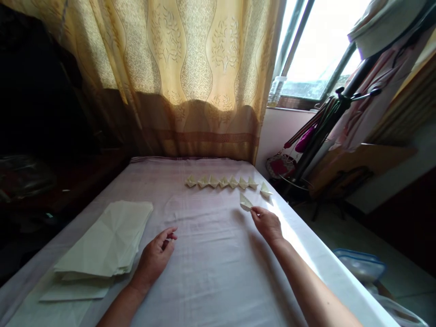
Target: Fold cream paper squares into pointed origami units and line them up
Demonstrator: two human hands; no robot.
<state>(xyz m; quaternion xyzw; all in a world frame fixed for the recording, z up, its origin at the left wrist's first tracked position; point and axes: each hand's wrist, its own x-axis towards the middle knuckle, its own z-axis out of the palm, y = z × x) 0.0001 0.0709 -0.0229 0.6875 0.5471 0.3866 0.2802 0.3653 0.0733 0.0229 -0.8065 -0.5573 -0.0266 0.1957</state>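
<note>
My right hand (267,223) pinches a small folded paper boat (245,202) by its right corner, a little above the cloth. Beyond it, several similar paper boats (223,182) stand in a row. One more boat (265,190) sits apart at the right end, nearer the table edge. My left hand (158,252) hovers low over the cloth with its fingers loosely bent and apart, and nothing shows in them. Left of that hand lies a stack of creased paper sheets (105,240), with more sheets partly under it.
A pale cloth covers the table (204,272). Behind it hangs a yellow patterned curtain (197,68). To the right stand a dark coat rack (327,122) with clothes and a bag (281,165), beside a window (306,54). A blue-rimmed container (359,263) sits low at the right.
</note>
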